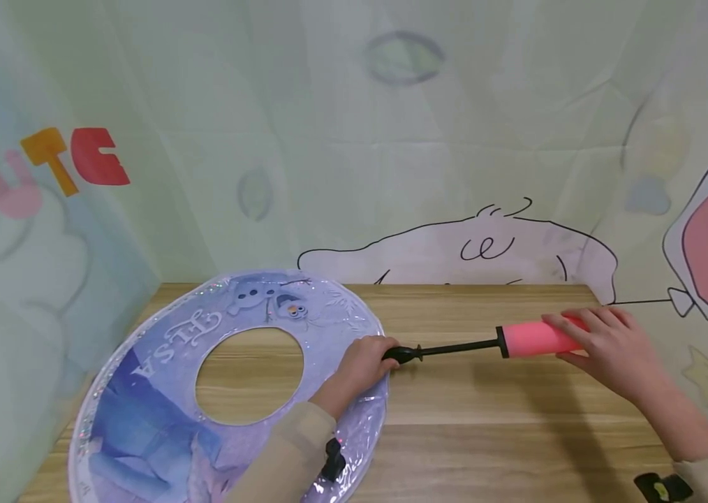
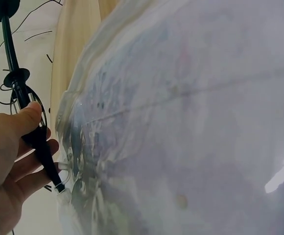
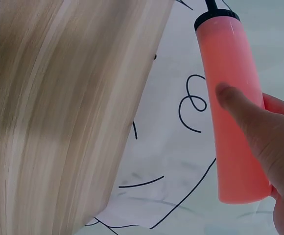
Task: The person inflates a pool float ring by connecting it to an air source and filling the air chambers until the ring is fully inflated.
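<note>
Inflatable ring fills the lower left of the head view, resting on the worktop, with its right edge directly under and beside my left grip. From there the hand pump reaches across toward the right of the frame: black nozzle, thin black rod, then a pink barrel inside my right grip. The ring is glossy, see-through plastic over a purple-blue print, round with an oval-looking hole, glittery along its left rim; white letters spell ELSA, and a snowman is printed near the top. Puckers bunch along its seam in the left wrist view, where the nozzle tip meets a clear valve at the lower left; how deep it sits, I cannot tell. The barrel is a smooth, slightly tapering cylinder with a black cap, and the worktop shows streaky wood grain. With my left grip I pinch the tapered nozzle between thumb and fingers, closed around it. My right grip is clamped on the barrel, thumb along one side and fingers on the other. Behind stands a pale printed backdrop.
</note>
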The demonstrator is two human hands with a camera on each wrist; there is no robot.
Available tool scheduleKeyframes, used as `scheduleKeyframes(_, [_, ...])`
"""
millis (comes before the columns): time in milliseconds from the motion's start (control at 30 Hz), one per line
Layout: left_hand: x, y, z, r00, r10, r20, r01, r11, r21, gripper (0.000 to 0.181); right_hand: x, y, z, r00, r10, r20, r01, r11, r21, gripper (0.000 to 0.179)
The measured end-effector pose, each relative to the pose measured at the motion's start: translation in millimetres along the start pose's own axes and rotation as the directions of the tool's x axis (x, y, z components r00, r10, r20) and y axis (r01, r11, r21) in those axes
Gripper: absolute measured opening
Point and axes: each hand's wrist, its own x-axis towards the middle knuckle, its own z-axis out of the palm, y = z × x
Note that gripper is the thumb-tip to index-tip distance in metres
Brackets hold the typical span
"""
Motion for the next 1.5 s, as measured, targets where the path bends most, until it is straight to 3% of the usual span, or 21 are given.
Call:
scheduleKeyframes(133, [0.2, 1.0, 0.2, 1.0, -0.009, -0.004, 0.009, 1.0, -0.004, 0.025, 3.5, -5.4, 1.8, 1.0, 0.0, 0.014, 0.0, 1.0, -0.02, 0.07])
scheduleKeyframes(233, [0.3, 1.5, 1.1, 1.0, -0.005, -0.01, 0.005, 1.0, -0.003, 0.025, 10.8, -18.5, 9.7, 0.999, -0.015, 0.04, 0.016, 0.999, -0.028, 0.053])
scheduleKeyframes(367, [-0.6, 1.6, 3.9, 1.0, 0.003, -0.025, -0.003, 1.0, 0.005, 0.025, 22.0, -41.3, 25.5, 0.998, -0.016, 0.063, 0.019, 0.999, -0.041, 0.068])
scheduleKeyframes(567, [-2.8, 3.7, 6.3, 0.998, 0.013, -0.061, -0.011, 1.0, 0.022, 0.026, 28.6, -60.6, 40.0, 0.998, 0.005, 0.057, -0.001, 0.998, -0.065, 0.064])
scheduleKeyframes(967, [-0.7, 5.4, 3.3, 0.999, -0.004, -0.05, 0.005, 1.0, 0.019, 0.021, 53.7, -83.9, 48.7, 0.997, -0.021, 0.073, 0.028, 0.995, -0.093, 0.06])
scheduleKeyframes(1200, [1.7, 5.0, 2.5, 0.999, -0.009, -0.032, 0.009, 1.0, -0.015, 0.02, 57.8, -88.6, 53.6, 0.995, -0.034, 0.089, 0.043, 0.994, -0.099, 0.059])
scheduleKeyframes(1500, [3.3, 0.9, 3.4, 0.998, -0.042, 0.053, 0.044, 0.999, -0.019, 0.023, 44.3, -75.9, 56.5, 0.995, -0.081, 0.061, 0.082, 0.996, -0.018, 0.063])
